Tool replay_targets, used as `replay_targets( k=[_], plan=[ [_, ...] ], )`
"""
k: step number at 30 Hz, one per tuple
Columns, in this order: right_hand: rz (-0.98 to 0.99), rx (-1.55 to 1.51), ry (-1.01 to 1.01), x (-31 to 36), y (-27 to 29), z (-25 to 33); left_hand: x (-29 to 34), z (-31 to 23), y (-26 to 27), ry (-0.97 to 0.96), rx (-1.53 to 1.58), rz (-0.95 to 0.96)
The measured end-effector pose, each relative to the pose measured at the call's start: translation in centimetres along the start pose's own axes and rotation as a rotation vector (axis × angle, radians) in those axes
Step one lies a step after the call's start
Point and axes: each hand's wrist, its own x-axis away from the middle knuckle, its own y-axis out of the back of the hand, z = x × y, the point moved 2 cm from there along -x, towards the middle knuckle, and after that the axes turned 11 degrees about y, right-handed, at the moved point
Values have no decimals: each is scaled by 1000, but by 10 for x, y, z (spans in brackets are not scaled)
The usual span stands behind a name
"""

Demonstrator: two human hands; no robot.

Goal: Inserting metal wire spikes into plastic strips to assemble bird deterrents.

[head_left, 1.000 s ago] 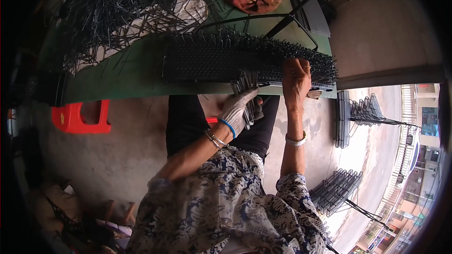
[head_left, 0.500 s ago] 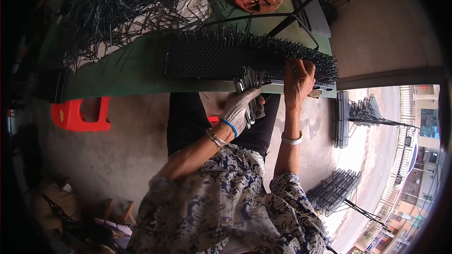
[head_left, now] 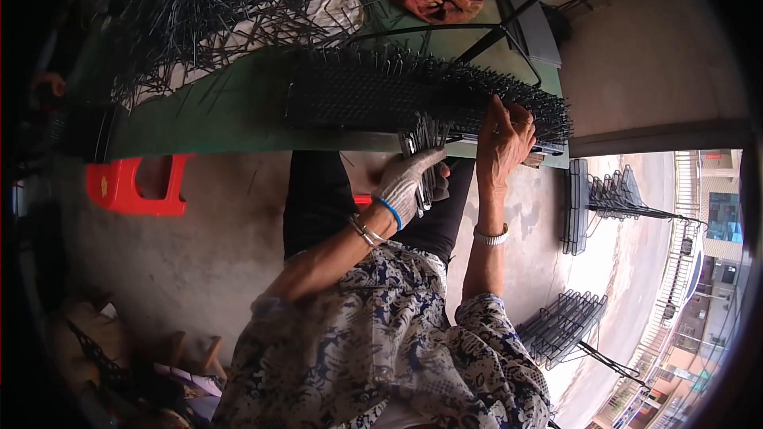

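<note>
My left hand [head_left: 403, 184], in a pale knitted glove, is closed round a bundle of thin metal pins [head_left: 421, 139] that stick up past the fingers. My bare right hand [head_left: 505, 139] reaches onto the right part of a long dark block [head_left: 350, 103] with a dense field of upright pins. Its thumb and fingers are pinched together among the pins there; whatever they hold is too small to make out. The block lies along the near edge of the green table [head_left: 230, 123], and my left hand is just below that edge.
A large heap of loose dark pins [head_left: 214, 8] lies on white cloth [head_left: 330, 12] at the back left. A reddish glove [head_left: 441, 1] rests at the back. A black rod [head_left: 528, 8] slants over the table. Red stool [head_left: 139, 188] stands left; wire racks [head_left: 564, 326] stand right.
My right hand stays at the right part of the block, its fingers shifted slightly and a little more extended. The left hand still grips its bundle. At the far left, another person's hand has come into view.
</note>
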Motion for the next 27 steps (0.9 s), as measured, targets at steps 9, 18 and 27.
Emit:
replay_targets(
  k=[9, 18, 27],
  plan=[
    [16, 43, 88, 3, 23, 10, 1, 1, -5, 3, -27, 0],
    [563, -1162, -434, 14, 39, 10, 4, 7, -10, -18, -49, 31],
    [644, -1283, -533, 10, 48, 4, -2, 5, -9, 56, -155, 21]
  ],
)
